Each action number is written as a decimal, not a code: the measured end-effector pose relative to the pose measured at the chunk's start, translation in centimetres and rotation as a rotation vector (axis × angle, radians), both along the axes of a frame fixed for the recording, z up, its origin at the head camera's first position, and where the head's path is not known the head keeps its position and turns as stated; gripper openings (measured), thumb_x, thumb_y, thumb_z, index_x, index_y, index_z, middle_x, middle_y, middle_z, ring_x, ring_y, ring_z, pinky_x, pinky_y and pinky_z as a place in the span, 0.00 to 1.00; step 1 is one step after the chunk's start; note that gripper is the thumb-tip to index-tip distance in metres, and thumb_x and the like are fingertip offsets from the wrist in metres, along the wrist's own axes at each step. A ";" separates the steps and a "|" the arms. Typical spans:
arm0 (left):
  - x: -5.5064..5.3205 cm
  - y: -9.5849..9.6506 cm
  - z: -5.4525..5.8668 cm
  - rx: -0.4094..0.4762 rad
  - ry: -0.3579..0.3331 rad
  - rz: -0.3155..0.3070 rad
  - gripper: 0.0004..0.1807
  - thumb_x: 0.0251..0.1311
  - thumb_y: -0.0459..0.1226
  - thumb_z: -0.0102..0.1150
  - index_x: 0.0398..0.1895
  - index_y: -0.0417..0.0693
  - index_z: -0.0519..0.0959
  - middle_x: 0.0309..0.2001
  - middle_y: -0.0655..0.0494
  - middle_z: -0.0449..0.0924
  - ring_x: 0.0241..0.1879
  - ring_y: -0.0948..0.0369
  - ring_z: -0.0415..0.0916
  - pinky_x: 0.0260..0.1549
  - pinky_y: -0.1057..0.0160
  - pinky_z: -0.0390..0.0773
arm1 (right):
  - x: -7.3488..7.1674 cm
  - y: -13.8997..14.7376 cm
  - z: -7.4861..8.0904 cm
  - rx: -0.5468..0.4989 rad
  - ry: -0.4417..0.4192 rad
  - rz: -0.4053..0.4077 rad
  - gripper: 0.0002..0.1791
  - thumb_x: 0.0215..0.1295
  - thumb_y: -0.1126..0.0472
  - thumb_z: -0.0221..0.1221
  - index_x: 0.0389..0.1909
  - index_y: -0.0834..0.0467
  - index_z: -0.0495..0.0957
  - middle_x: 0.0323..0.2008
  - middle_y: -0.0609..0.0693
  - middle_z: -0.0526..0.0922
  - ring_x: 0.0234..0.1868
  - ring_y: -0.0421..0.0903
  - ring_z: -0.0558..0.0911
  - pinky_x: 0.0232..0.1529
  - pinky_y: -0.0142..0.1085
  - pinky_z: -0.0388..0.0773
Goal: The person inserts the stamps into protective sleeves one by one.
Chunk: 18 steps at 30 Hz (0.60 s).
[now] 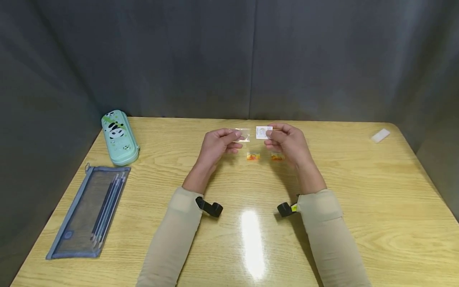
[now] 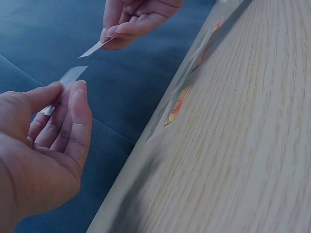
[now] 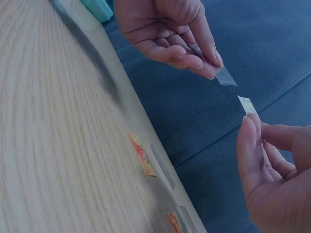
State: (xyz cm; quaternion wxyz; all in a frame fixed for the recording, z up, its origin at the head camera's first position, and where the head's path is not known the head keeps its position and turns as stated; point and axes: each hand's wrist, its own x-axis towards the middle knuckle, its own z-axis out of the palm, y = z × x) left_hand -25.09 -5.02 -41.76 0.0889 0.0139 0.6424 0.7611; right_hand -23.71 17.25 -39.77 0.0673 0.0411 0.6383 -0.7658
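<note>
My left hand [image 1: 218, 144] pinches a small clear plastic sleeve [image 1: 245, 135] between thumb and fingers. The sleeve's free end [image 2: 74, 74] points toward the right hand. Opposite, my right hand [image 1: 291, 144] pinches a small white stamp-like card [image 1: 261, 132] with a faint printed picture, its thumb covering part of the face. A short gap separates card and sleeve, both held up over the table's far side. On the tabletop below lie two small orange-and-yellow printed pieces [image 1: 253, 156], the right one [image 1: 277, 156] close under the right hand.
A mint panda pencil case [image 1: 120, 137] stands at the back left. In front of it lies a blue mesh zip pouch [image 1: 80, 215] with several pencils. A white eraser-like block [image 1: 380, 135] rests at the back right. Dark curtains [image 1: 251, 59] surround the wooden table [image 1: 387, 223].
</note>
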 end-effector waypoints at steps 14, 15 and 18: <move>0.0 0.1 -0.1 0.035 -0.029 0.001 0.17 0.65 0.39 0.67 0.49 0.33 0.84 0.30 0.57 0.89 0.27 0.66 0.87 0.28 0.69 0.86 | 0.0 -0.9 0.0 -0.014 0.002 0.011 0.07 0.70 0.66 0.62 0.46 0.62 0.75 0.32 0.46 0.84 0.27 0.39 0.87 0.34 0.28 0.87; 0.0 0.2 -0.1 0.038 -0.029 0.003 0.18 0.66 0.39 0.67 0.49 0.32 0.84 0.30 0.57 0.89 0.27 0.66 0.87 0.27 0.69 0.86 | 0.1 -1.0 0.0 -0.009 0.006 0.012 0.07 0.70 0.66 0.62 0.45 0.62 0.75 0.32 0.46 0.84 0.27 0.39 0.87 0.34 0.28 0.86; 0.0 0.2 -0.1 0.050 -0.021 0.003 0.19 0.66 0.39 0.67 0.51 0.31 0.83 0.29 0.58 0.88 0.26 0.66 0.86 0.27 0.69 0.86 | 0.1 -1.1 0.0 0.007 0.017 0.015 0.08 0.70 0.65 0.62 0.45 0.62 0.76 0.32 0.46 0.83 0.26 0.39 0.86 0.32 0.27 0.86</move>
